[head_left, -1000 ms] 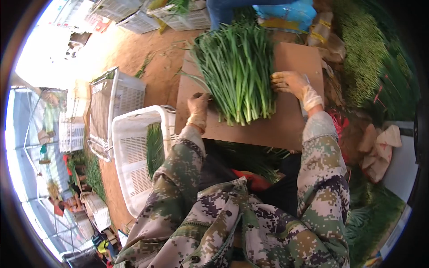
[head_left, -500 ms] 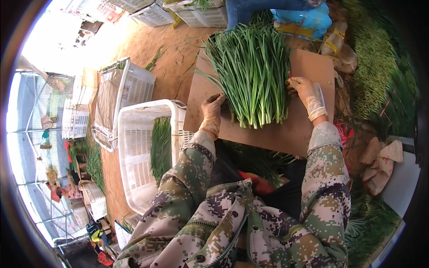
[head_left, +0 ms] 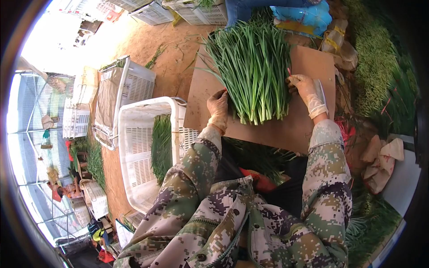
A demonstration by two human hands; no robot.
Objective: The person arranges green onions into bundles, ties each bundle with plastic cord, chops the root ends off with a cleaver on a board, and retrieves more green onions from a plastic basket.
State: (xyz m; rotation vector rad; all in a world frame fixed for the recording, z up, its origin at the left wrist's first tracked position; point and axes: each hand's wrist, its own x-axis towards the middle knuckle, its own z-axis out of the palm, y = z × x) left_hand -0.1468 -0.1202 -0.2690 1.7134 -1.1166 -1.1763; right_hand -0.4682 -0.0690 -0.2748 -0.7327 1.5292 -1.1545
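A large bundle of garlic chives lies on a brown board, its pale cut ends pointing toward me. My left hand, in a soiled thin glove, is at the left side of the bundle, fingers pinched with a speck of red at their tips. At the right side my gloved right hand is closed in a pinch, a short end of red tie sticking up from it. Whether the tie runs beneath the chives is hidden.
To my left stands a white plastic crate with chives inside; another crate is beyond it. Across the board is a person's blue-jeaned leg by a blue bag. Heaped greens lie at right.
My left hand has moved right and slightly up, closer to the bundle's side, and red now shows at its fingertips. My right hand has stayed nearly in place.
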